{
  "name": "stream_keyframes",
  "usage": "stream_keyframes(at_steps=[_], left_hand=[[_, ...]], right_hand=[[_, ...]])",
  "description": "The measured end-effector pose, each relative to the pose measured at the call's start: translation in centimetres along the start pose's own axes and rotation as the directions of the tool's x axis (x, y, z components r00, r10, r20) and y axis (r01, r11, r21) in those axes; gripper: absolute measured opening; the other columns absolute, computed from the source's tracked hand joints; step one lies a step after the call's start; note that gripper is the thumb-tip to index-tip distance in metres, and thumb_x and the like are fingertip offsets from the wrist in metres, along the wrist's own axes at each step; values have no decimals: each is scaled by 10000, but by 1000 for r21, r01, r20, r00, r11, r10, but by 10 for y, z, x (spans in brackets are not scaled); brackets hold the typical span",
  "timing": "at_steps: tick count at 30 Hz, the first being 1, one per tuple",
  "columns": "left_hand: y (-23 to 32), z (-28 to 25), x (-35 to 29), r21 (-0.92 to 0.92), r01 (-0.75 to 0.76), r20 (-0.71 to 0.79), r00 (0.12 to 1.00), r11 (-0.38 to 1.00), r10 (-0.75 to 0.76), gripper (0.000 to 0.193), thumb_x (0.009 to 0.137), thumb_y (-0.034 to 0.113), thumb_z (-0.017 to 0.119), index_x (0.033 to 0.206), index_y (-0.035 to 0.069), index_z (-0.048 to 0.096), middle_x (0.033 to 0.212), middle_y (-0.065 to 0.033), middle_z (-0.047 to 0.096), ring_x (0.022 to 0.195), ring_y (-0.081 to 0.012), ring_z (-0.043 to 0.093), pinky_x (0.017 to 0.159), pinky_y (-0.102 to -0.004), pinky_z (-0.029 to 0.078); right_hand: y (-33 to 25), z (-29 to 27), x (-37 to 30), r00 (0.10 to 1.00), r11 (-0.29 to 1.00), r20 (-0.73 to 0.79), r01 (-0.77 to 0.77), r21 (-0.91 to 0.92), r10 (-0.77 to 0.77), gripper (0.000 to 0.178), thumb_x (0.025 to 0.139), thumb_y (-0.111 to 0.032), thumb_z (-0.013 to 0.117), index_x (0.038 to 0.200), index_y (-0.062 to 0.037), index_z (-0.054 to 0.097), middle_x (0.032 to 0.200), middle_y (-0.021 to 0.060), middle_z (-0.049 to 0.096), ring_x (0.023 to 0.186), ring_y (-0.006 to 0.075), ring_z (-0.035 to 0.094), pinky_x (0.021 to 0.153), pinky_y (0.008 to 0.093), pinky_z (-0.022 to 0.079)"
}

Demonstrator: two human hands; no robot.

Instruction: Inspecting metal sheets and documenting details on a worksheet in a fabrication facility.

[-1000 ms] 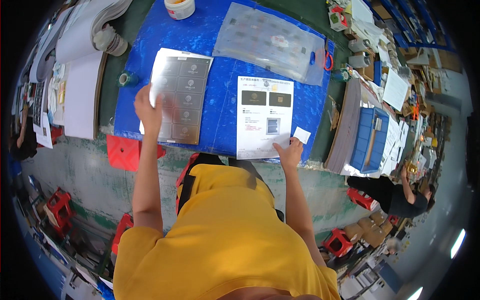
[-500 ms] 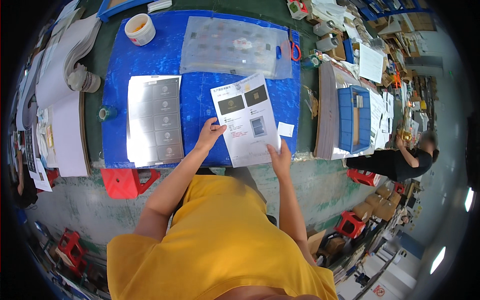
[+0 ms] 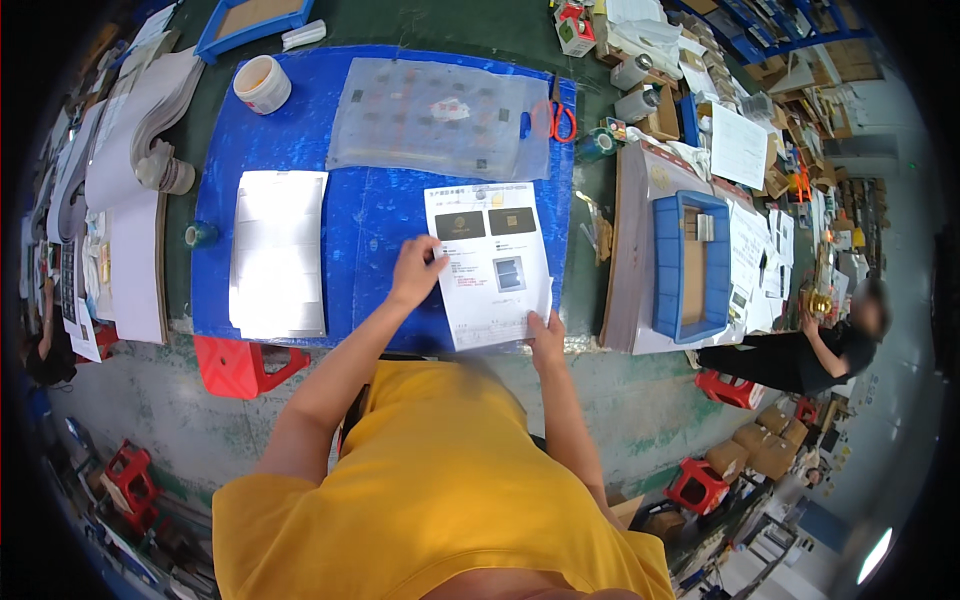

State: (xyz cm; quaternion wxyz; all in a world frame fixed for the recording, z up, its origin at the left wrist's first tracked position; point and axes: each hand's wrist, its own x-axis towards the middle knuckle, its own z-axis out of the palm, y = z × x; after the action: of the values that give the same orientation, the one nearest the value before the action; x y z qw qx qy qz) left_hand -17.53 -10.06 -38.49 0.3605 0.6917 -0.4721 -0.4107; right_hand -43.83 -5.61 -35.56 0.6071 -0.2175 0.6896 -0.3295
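A white printed sheet (image 3: 478,290) with two dark card pictures near its top is held over the near part of the blue table covering (image 3: 385,225). My left hand (image 3: 416,272) is closed at its left edge, fingertips on the paper. At the lower right corner my right hand (image 3: 546,338) grips the paper, thumb on top. To the left lies a stack of shiny silver sheets (image 3: 280,255), bright with glare. Beyond the paper is a flat translucent plastic bag (image 3: 440,115), with orange-handled scissors (image 3: 563,122) at its right end.
A white tub (image 3: 262,84) stands at the far left of the blue covering, and a green tape roll (image 3: 200,235) lies at its left edge. Paper stacks flank both sides. On the right stack sits a blue tray (image 3: 690,268). Another person (image 3: 840,340) is at the far right.
The printed sheet has turned from a tilt to nearly straight, both hands staying on it. The view has shifted, and glare now washes out the pattern on the silver sheets.
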Motion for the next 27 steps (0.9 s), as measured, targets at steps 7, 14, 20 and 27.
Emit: stream_keyframes(at_steps=[7,14,20,27], left_hand=[[48,-7,89,82,-184,-315,928,979,201,270,834,148,605,1071,23,577,984,-140,583,916,-267,563,850,-344,437],[140,28,109,-437,61,351,930,897,108,527,949,438,415,1200,-10,535,1189,-141,580,1141,-225,517,978,-327,367],[177,61,90,-272,176,812,569,946,127,325,947,300,478,1041,38,646,854,-74,684,820,-154,644,745,-264,490],[151,87,195,67,-280,-139,948,958,287,253,909,273,545,960,46,642,738,-68,637,692,-164,584,636,-310,453]], right_hand=[[-31,-70,11,980,968,59,178,178,-191,280,899,-46,522,1169,26,509,1022,67,611,906,150,588,793,283,481],[-24,-122,42,987,972,103,101,211,-124,287,899,-52,535,1178,15,518,1048,76,617,915,154,594,800,286,482],[-24,-119,60,992,967,43,108,230,-121,266,896,-43,535,1158,3,541,1045,63,614,914,151,582,819,268,461],[-39,-123,60,993,962,69,77,263,-98,272,909,-67,529,1176,-12,524,1056,67,612,928,151,587,814,278,477]])
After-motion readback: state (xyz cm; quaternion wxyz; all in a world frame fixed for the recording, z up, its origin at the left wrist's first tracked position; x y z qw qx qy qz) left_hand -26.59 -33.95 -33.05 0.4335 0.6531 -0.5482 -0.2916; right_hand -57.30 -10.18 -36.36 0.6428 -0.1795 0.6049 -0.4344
